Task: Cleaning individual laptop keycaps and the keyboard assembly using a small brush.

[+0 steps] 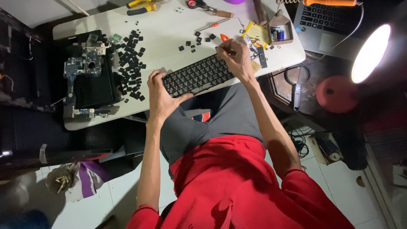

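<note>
Beyond right grip: small wooden box (280, 30) holding small parts
Keyboard (197, 75): clasped by left hand (162, 94)
Right hand (235, 55): pinching thin tool (224, 50) at keyboard's far corner

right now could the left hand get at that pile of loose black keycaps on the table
Probably yes. The left hand grips the keyboard's near end, and the keycap pile lies just beside it on the white table, nothing between. It would have to let go first.

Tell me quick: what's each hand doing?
Left hand: closed on the keyboard's left end.
Right hand: closed on a thin tool over the keyboard.
</note>
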